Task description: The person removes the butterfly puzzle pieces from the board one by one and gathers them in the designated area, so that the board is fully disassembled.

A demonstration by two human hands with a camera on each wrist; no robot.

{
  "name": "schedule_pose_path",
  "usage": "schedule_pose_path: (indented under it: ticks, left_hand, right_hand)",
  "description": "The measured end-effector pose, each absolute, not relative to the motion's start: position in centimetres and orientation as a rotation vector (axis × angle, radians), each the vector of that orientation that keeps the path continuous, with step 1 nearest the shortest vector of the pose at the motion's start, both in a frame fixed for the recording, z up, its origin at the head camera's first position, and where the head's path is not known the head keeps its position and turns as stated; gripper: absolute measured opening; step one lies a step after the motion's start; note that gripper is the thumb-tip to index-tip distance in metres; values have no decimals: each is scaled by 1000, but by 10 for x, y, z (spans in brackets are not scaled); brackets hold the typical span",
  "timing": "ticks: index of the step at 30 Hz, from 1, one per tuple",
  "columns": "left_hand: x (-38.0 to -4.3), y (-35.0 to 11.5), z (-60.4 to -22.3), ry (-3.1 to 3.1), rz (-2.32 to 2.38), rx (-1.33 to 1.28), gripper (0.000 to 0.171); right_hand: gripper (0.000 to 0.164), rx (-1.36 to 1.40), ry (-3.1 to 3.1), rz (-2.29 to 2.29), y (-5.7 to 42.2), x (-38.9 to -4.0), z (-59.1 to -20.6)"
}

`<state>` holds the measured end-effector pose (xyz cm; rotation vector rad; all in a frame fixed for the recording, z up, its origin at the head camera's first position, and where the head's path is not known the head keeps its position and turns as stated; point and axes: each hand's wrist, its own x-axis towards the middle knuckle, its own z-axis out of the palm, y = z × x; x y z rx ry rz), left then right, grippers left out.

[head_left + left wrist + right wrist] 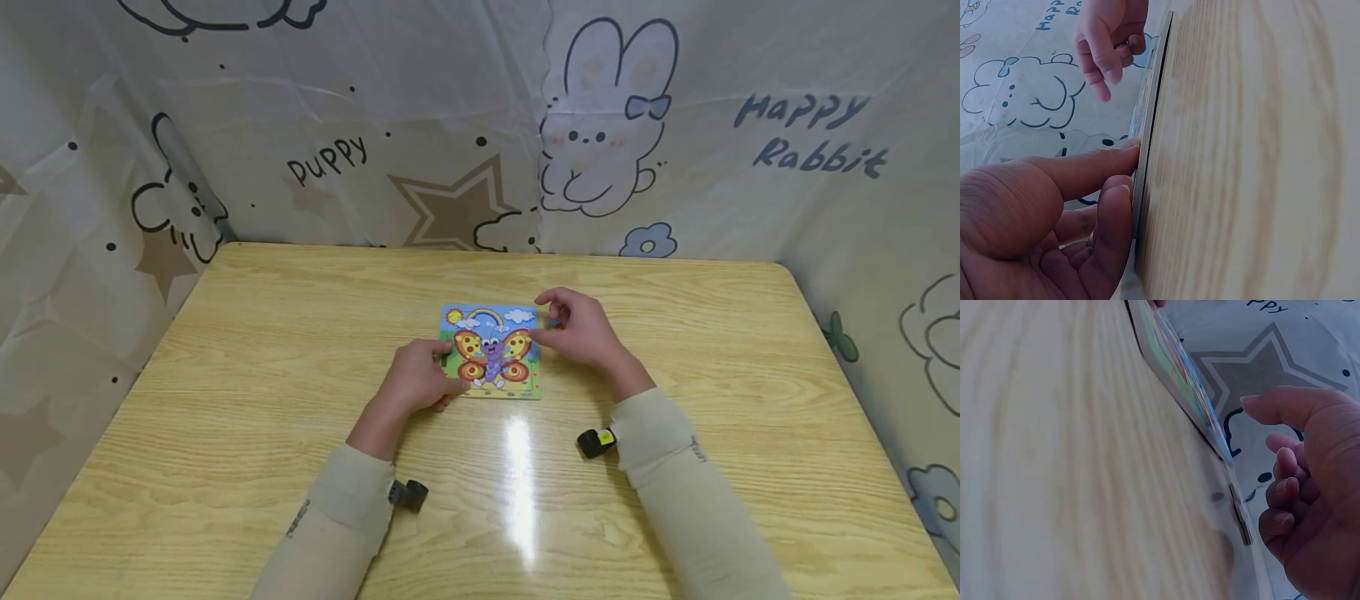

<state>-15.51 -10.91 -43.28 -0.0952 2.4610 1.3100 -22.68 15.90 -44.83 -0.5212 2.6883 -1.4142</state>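
A flat butterfly picture puzzle point(492, 354) lies on the table, with a sun, rainbow and clouds along its top. My left hand point(420, 377) holds its left side, thumb over the near left corner and a finger farther up that edge. In the left wrist view, the thumb point(1094, 172) meets the thin board edge point(1155, 94). My right hand point(588, 329) hovers at the board's right edge, its thumb reaching over the border, holding nothing. Below its curled fingers point(1282, 487) in the right wrist view, a small thin piece point(1241, 515) lies apart from the board.
The wooden table point(247, 375) extends around the board on all sides. A cloth printed with rabbits and stars point(450, 125) hangs behind the far table edge and along both sides. Small black cameras point(596, 442) sit at both sleeve cuffs.
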Motion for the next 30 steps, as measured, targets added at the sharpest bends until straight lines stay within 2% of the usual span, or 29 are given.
schedule_pose_path:
  ticks: [11,30]
  left_hand:
    - [-156,-109,-432,2458,1309,-106,74]
    - [-157,-108,-434,2459,1298,-119,72]
  right_hand:
    - [54,-624,2661,-1396,133,-228,-449]
    - [50,-500,2642,-1286,110,-233,-453]
